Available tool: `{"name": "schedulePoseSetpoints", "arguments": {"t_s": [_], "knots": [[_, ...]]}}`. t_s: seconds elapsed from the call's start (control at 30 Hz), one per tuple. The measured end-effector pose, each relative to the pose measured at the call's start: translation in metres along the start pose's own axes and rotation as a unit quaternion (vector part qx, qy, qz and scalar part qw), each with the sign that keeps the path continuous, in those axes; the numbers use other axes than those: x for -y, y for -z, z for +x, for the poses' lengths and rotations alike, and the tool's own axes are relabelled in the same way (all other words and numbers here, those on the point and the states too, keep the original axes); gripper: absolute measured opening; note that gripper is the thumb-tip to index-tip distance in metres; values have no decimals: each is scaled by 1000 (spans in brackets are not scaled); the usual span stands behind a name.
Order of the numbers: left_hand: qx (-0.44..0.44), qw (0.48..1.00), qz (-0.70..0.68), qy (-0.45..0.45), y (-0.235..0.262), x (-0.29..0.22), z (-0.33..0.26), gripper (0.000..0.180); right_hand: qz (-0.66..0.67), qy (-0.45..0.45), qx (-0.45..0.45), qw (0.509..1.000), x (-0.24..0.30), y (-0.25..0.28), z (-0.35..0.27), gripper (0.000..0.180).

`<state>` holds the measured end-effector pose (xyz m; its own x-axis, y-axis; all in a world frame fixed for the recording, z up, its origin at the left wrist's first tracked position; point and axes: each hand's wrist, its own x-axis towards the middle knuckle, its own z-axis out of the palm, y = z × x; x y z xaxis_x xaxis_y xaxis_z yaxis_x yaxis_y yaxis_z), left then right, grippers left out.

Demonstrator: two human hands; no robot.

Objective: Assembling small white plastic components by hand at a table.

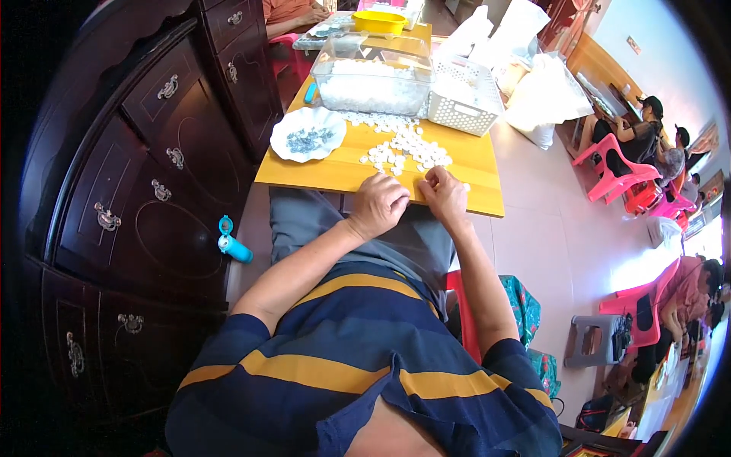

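White pieces (412, 143), any lettering illegible

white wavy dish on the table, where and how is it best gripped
Probably by the near rim of the white wavy dish, with the left hand coming from the near side: the scalloped edge flares outward, giving something to pinch, and that hand is closer. Keep it level, since small grey pieces lie inside.

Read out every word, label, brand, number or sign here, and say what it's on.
No text is readable in this picture.
Small white pieces on the yellow wooden table: any marking is too small to tell.
Turquoise cylindrical bottle: no readable lettering.
Pale rectangular wall plate: too small to read.
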<state>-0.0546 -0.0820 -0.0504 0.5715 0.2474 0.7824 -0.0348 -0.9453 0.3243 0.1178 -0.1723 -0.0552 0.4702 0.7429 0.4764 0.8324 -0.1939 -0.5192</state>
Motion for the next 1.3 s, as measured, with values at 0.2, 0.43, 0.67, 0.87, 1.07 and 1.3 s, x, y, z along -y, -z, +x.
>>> {"name": "schedulePoseSetpoints", "arguments": {"t_s": [0.2, 0.43, 0.67, 0.87, 1.07, 1.3], "knots": [[-29, 995, -34, 85, 0, 11, -2, 3, 13, -13, 0, 1000, -6, 0, 2, 18], [-49, 986, -90, 134, -6, 23, -7, 7, -18, 6, 9, 1000, -7, -2, 5, 18], [-8, 894, -312, 323, -8, 29, -8, 9, 97, -39, 23, 994, -3, 5, -2, 14], [-20, 817, -449, 361, 1, 17, 2, 12, 519, -184, 109, 828, 34, 20, -15, 12], [-17, 795, -485, 365, 8, 7, 8, 13, 598, -241, 125, 754, 43, 13, -26, 14], [-8, 814, -465, 348, 8, 5, 6, 13, 609, -256, 106, 743, 46, 7, -31, 13]]}}
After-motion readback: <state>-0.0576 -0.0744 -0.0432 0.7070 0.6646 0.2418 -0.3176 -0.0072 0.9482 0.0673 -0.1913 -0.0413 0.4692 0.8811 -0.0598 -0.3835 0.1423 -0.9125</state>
